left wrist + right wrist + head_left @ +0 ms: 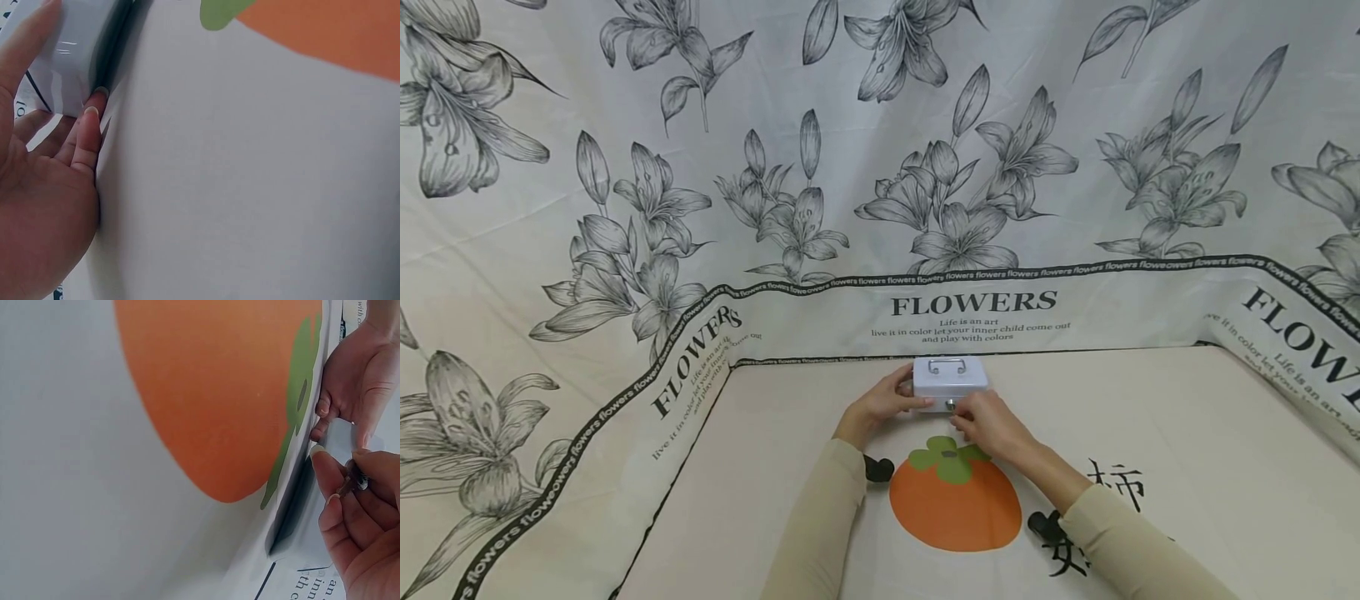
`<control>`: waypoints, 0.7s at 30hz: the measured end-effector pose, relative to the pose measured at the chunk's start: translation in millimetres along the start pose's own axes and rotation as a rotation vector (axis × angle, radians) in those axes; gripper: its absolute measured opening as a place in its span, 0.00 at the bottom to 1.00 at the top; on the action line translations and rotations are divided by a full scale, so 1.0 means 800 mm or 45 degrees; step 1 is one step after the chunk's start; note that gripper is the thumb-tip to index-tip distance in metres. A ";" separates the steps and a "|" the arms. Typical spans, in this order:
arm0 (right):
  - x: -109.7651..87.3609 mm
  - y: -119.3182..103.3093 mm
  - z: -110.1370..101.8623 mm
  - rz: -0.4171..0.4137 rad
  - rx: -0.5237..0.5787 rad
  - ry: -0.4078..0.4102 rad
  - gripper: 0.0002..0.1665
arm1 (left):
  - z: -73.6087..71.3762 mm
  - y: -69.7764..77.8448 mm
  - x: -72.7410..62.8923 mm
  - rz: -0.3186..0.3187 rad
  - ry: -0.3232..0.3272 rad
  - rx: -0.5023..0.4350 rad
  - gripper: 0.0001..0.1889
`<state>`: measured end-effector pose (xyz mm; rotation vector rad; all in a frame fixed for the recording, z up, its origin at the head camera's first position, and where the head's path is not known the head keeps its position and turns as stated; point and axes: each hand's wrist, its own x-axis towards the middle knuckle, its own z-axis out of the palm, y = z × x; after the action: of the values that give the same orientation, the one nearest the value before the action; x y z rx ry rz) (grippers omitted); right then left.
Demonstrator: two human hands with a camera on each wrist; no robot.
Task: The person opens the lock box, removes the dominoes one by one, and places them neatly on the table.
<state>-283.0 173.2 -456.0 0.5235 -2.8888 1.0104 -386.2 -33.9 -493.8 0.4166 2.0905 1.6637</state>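
A small white cash box (pixel 936 385) with a wire handle (pixel 947 365) on its lid sits at the back of the cloth, lid down. My left hand (pixel 883 400) holds its left end, the thumb across the front and the fingers round the side. At the front lock, my right hand (pixel 994 423) pinches a small metal key (pixel 354 477) between thumb and fingers. In the left wrist view, the left palm (pixel 50 219) faces the box's end. How far the key sits in the lock is hidden by the fingers.
The pale cloth (pixel 760 467) bears a printed orange persimmon (pixel 955 508) in front of the box and black characters (pixel 1116 483) at right. Behind the box rises a cloth wall (pixel 820 325) with flower prints and lettering.
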 end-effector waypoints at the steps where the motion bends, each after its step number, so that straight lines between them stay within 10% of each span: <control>1: 0.000 -0.001 0.000 0.004 0.002 0.000 0.09 | 0.000 0.000 0.000 0.001 0.002 -0.001 0.47; 21: -0.001 -0.008 0.001 0.026 -0.149 0.029 0.05 | 0.000 0.000 0.002 0.016 0.002 0.019 0.46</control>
<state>-279.6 168.0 -452.8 0.4732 -2.9157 0.8375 -387.6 -32.9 -494.4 0.4347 2.1064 1.6571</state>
